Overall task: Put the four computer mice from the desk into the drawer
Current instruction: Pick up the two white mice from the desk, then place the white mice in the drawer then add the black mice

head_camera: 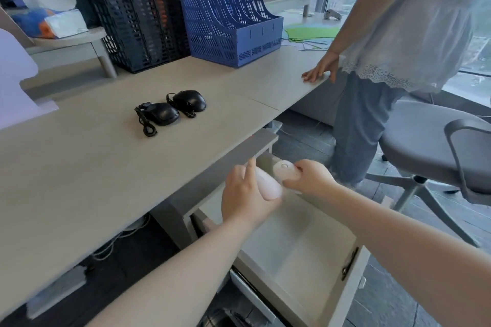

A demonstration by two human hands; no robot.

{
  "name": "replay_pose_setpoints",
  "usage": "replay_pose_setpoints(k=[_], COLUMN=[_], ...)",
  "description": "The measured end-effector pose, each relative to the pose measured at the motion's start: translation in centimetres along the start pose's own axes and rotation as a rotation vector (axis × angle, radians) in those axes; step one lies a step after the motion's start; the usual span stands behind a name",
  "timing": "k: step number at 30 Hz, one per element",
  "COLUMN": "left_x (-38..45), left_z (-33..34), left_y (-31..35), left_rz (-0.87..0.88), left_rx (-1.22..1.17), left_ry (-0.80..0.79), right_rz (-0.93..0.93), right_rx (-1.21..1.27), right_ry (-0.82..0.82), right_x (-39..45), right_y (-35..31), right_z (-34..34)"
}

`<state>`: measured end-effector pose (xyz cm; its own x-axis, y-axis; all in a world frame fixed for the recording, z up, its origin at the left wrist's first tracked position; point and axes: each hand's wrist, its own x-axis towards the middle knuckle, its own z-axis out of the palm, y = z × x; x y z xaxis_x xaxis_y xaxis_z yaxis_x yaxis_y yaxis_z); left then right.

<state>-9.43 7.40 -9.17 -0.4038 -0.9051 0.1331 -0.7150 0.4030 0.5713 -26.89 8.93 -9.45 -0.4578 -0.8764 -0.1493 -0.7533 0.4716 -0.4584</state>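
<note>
Left hand [245, 195]: grip closed around a pale pink mouse [268, 185], held over the back of the open drawer, just below the tabletop edge.
Right hand [309, 178]: grip closed on a second pale mouse [286, 169], fingers curled over its near end; its round button faces up.
The two pale mice: side by side, close together, whether touching I cannot tell; both above the drawer, not resting on its floor.
Drawer [353, 276]: pulled out beneath the tabletop, light interior, a dark latch on its front wall.
Black mice: two remain on the tabletop [79, 172], the left one [162, 113] and the right one [190, 100] just beside each other, their cords bundled next to them.
File racks: a blue one [233, 16] and a black one [143, 24] stand upright at the back of the tabletop.
Green paper sheets [312, 33]: lie flat to the right of the blue rack.
Another person [403, 34]: stands at the far right edge, one hand [318, 71] resting on the tabletop.
Office chair [435, 146]: grey, on the floor to the right of the drawer.
</note>
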Motion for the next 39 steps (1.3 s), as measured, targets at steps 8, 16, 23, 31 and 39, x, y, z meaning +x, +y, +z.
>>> replay_pose_setpoints(k=[8, 16, 23, 31, 39], left_x=[-0.7, 2.2, 2.5, 2.1, 4.6], left_z=[6.1, 9.0, 9.8, 5.6, -6.0], left_y=[-3.7, -6.8, -7.6, -5.2, -1.3], left_rz=[-0.176, -0.265, -0.315, -0.136, 0.196], left_rx=[0.233, 0.293, 0.306, 0.227, -0.261], left_ry=[-0.228, -0.362, -0.404, -0.242, 0.18], right_rz=[-0.023, -0.016, -0.047, -0.089, -0.275], right_rx=[-0.096, -0.109, -0.085, -0.037, 0.26], right_ry=[-0.172, -0.254, -0.23, -0.041, 0.433], right_x=[2.1, 3.9, 4.1, 2.7, 2.0], right_y=[1.2, 1.7, 1.5, -0.1, -7.8], right_z=[6.3, 10.9, 11.6, 7.8, 0.9])
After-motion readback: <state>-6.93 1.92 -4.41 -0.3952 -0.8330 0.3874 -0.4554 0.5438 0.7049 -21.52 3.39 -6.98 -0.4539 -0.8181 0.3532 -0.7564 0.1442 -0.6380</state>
